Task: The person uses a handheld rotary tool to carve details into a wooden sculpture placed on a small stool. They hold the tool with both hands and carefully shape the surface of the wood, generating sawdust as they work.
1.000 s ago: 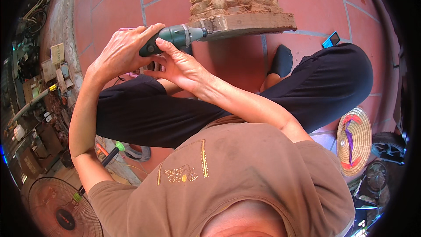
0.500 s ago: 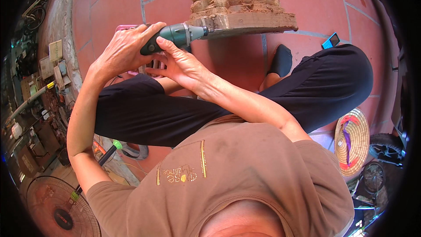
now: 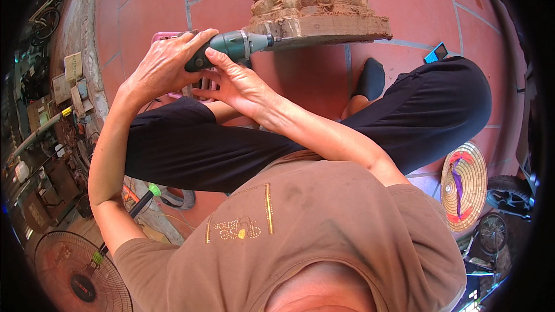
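Observation:
A green rotary tool (image 3: 230, 47) with a grey collar lies sideways in both my hands, its bit pointing right. My left hand (image 3: 167, 62) is wrapped over its rear end. From below, my right hand (image 3: 240, 84) supports the body, thumb pressed on its side and the other fingers partly hidden underneath. The thin bit reaches the lower left edge of a carved wooden piece (image 3: 324, 28), or just in front of it; I cannot tell whether they touch. Relief carving covers the wood above a flat, thick base. Behind my hands a pink slatted plastic thing (image 3: 165, 36) shows in part.
Red floor tiles (image 3: 150, 0) surround my crossed legs. A blue phone (image 3: 436, 53) lies beyond my right knee, and a woven conical hat (image 3: 464, 188) sits to the right. At lower left stands a fan (image 3: 84, 274); boxes and clutter (image 3: 43, 167) line the left side.
The carved wood has shifted very slightly. My hands and the rotary tool keep almost the same place and grip.

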A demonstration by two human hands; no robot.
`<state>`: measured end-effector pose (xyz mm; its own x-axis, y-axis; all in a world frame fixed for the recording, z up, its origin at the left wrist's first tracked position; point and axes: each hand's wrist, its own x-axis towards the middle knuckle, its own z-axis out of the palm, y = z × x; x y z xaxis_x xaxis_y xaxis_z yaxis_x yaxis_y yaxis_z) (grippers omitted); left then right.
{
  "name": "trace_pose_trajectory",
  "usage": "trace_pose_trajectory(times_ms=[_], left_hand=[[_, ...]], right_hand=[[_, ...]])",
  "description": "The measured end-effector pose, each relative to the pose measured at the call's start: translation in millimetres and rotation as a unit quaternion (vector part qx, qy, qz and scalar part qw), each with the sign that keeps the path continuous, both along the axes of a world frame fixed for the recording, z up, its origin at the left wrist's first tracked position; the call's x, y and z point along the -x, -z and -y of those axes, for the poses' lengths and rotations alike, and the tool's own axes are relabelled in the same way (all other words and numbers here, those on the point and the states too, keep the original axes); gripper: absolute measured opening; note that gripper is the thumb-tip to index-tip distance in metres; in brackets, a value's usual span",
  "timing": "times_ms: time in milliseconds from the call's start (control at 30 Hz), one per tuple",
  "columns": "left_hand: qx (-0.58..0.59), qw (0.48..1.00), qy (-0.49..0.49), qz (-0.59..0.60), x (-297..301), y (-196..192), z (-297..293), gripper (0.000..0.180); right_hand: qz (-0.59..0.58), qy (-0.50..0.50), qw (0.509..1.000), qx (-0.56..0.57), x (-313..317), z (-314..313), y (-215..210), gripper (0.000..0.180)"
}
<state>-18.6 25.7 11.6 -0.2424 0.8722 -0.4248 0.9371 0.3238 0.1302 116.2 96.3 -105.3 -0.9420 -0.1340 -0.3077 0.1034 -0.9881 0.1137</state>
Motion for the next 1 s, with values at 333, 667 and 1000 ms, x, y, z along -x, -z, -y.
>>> trace_pose_trajectory(times_ms=[333,667,1000], left_hand=[[-0.008,1.0,-0.001,0.001,1.9,-1.3,-1.9,0.075],[-0.032,0.999,0.009,0.006,1.9,0.0,-0.4,0.072],[-0.044,0.999,0.01,-0.004,4.5,2.4,-1.8,0.072]], right_hand=[[-0.002,-0.002,1.0,-0.004,2.6,-3.5,-0.6,0.028],[-0.004,-0.004,1.0,0.002,1.7,-3.2,-0.6,0.029],[0.008,0.001,1.0,-0.005,6.0,-4.7,2.1,0.029]])
